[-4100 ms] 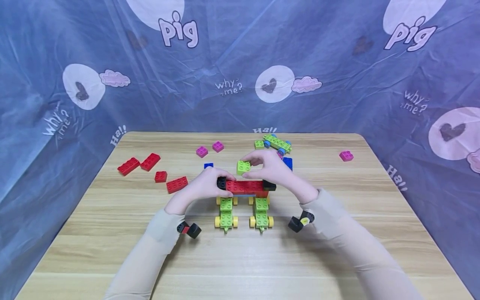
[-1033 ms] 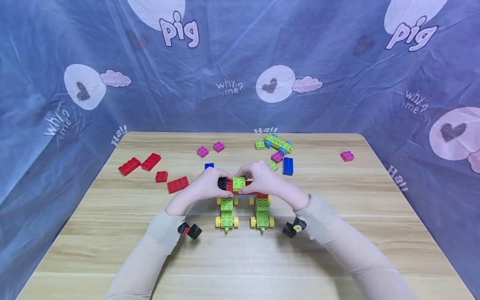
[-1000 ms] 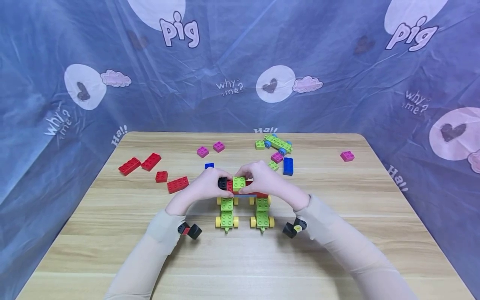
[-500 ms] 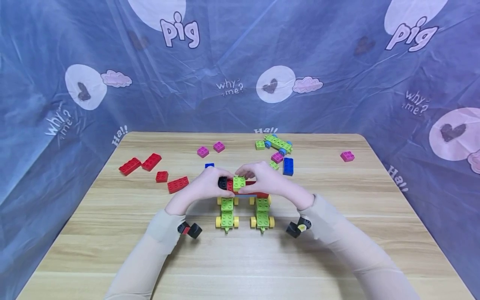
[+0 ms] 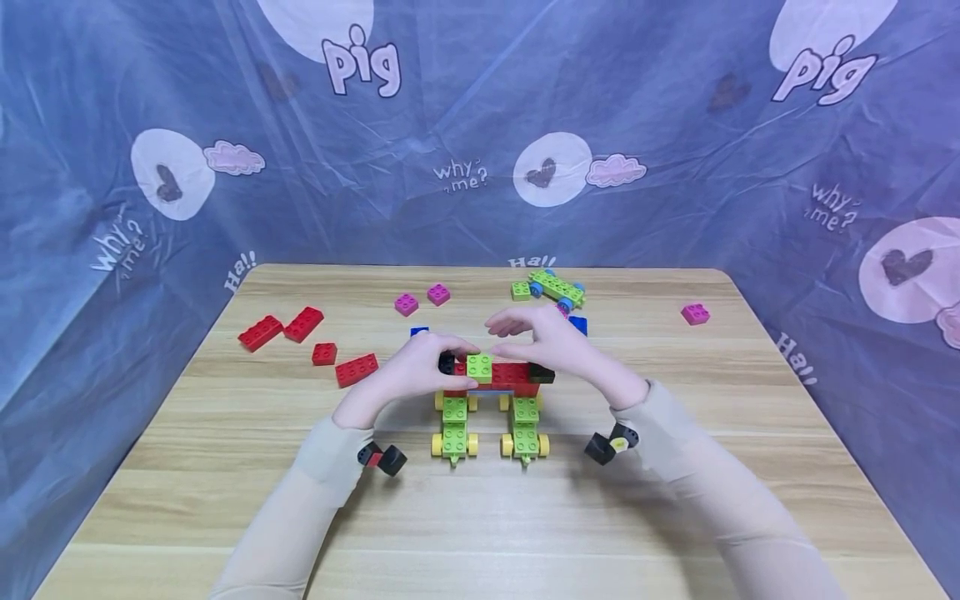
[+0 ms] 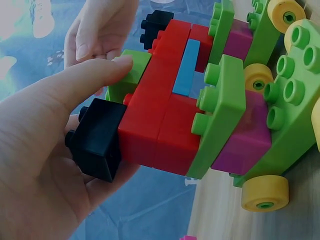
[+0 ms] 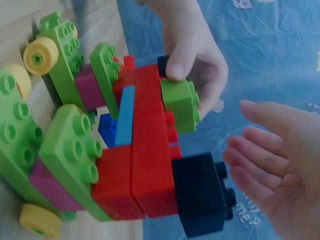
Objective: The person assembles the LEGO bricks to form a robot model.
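Observation:
On the table stands a toy-brick model with a row of red bricks carried on two green wheeled bases with yellow wheels. Purple bricks sit between the bases and green plates. A light green brick rests on top of the red row, left of centre. My left hand grips the model's left end around a black brick, its thumb touching the green brick. Just above the right end, near another black brick, my right hand holds nothing, fingers relaxed.
Loose red bricks lie to the left. Pink bricks and a blue brick lie behind the model. A green car base with blue wheels is at the back, beside a small green brick. Another pink brick lies far right.
My right hand brought the light green brick down onto the red row, then let go and drew back up and right. My left hand stays at the model's left end.

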Available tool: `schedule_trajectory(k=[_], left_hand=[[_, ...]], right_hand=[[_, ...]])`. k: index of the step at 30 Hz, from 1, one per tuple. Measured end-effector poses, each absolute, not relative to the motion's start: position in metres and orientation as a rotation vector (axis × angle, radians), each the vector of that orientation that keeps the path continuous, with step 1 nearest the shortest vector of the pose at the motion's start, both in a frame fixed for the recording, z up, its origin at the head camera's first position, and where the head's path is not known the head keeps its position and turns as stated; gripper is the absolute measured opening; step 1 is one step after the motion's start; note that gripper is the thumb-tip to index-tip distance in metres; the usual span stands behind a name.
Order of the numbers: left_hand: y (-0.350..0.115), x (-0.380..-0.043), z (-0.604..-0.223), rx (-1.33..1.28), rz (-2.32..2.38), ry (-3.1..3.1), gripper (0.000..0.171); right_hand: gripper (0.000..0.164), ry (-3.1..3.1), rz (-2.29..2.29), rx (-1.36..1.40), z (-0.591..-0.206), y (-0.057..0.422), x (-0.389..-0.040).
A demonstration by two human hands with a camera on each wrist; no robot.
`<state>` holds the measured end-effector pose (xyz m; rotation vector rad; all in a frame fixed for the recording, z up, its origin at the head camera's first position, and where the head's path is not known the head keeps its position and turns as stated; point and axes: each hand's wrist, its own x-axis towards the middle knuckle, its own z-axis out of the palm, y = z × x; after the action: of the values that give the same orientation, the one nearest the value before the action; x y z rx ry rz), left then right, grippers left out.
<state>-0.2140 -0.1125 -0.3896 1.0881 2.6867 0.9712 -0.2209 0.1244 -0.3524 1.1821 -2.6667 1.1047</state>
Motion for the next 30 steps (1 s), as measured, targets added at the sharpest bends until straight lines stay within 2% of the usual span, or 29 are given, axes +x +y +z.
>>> schedule_trajectory(k=[6, 14, 30], left_hand=[[-0.111, -0.214, -0.39, 1.11, 0.994, 2.678, 0.044], [-0.111, -0.214, -0.391, 1.086, 1.058, 2.649, 0.04], [-0.11, -0.214, -0.39, 1.018, 1.096, 2.623, 0.042]], right_hand=[[0.029, -2.612, 1.171, 1.145, -0.35, 0.135, -0.227], [0.025, -2.645, 1.239, 0.904, -0.35, 0.146, -0.242], [0.031, -2.703, 1.318, 0.758, -0.381, 0.175, -0.307]])
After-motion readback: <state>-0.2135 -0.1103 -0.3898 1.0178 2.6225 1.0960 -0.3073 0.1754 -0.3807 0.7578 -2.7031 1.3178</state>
